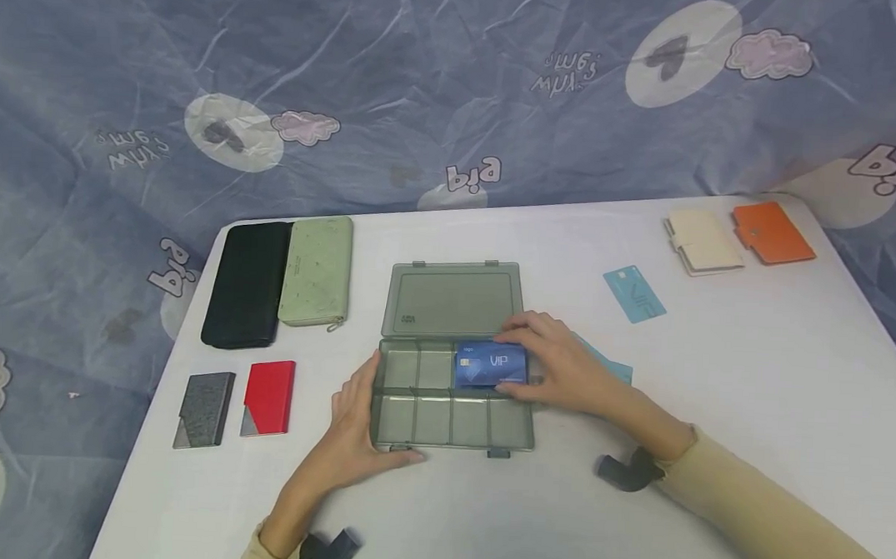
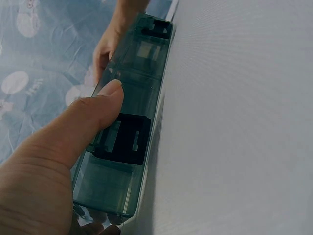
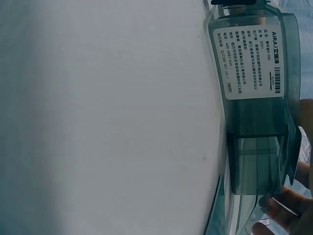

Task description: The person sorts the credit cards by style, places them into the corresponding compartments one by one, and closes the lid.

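Note:
A green translucent compartment box [image 1: 394,419] lies with its lid [image 1: 453,300] folded back. My left hand [image 1: 351,434] grips its front left corner, fingers along the left side. In the left wrist view, the thumb [image 2: 100,110] presses on the front wall beside a dark latch [image 2: 122,139]. A blue VIP card [image 1: 485,367] lies over the right part of the back row of compartments. My right hand [image 1: 564,366] holds this card by its right end, between thumb and fingers. In the right wrist view, the box end bears a white label [image 3: 248,63], and fingers [image 3: 286,203] show beyond.
A teal card [image 1: 634,294] lies at back right; another teal card [image 1: 615,368] is partly behind my right hand. Far right are cream [image 1: 703,241] and orange [image 1: 774,233] card holders. Left stand black [image 1: 247,283] and green [image 1: 316,271] wallets, grey [image 1: 204,409] and red [image 1: 268,395] cases.

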Available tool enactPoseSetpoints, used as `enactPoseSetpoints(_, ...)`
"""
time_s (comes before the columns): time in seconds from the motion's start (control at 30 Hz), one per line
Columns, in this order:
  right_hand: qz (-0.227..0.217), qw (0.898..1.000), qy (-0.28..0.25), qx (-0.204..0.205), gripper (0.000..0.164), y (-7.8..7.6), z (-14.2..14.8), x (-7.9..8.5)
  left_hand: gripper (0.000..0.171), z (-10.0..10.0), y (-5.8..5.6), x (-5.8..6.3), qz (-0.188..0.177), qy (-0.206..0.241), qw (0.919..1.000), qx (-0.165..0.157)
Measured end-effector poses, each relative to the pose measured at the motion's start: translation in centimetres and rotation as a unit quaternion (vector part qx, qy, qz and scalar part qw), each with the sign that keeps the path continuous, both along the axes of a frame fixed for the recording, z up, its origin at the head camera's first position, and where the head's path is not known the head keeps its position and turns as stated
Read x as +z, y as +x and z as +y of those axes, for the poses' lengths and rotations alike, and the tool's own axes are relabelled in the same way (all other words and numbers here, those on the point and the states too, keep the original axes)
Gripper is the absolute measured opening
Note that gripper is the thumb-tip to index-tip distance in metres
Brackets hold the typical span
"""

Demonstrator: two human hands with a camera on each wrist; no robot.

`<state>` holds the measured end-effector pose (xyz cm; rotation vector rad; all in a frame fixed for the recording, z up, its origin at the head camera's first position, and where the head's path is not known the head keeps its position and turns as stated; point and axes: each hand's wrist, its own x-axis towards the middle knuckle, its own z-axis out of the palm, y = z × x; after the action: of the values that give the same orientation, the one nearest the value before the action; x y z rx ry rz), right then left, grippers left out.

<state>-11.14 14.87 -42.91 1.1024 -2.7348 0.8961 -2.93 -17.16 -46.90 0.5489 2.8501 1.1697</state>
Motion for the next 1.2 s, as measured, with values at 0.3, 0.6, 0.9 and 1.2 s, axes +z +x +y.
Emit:
enactPoseSetpoints(0.3, 0.033, 0.999, 0.027, 0.012, 0.065, 0.2, 0.4, 0.1, 0.13, 0.0, 0.0, 0.1, 0.003, -0.004, 1.0, 0.002)
enactPoseSetpoints(0.6, 0.004, 0.999, 0.007, -0.034, 0.062, 0.0, 3.6, -0.1, 0.129, 0.0, 0.0, 0.2, 0.004, -0.003, 1.0, 0.004)
enactPoseSetpoints(0.9, -0.062, 0.955, 0.019, -0.291, 0.057, -3.0, 11.6, -0.1, 0.129, 0.1, 0.1, 0.2, -0.007, -0.006, 0.9999, 0.007)
enactPoseSetpoints(1.2, -0.135, 0.918, 0.078, -0.366, 0.078, -3.9, 14.0, -0.7, 0.128, 0.2, 0.2, 0.2, -0.018, -0.001, 0.9997, 0.018)
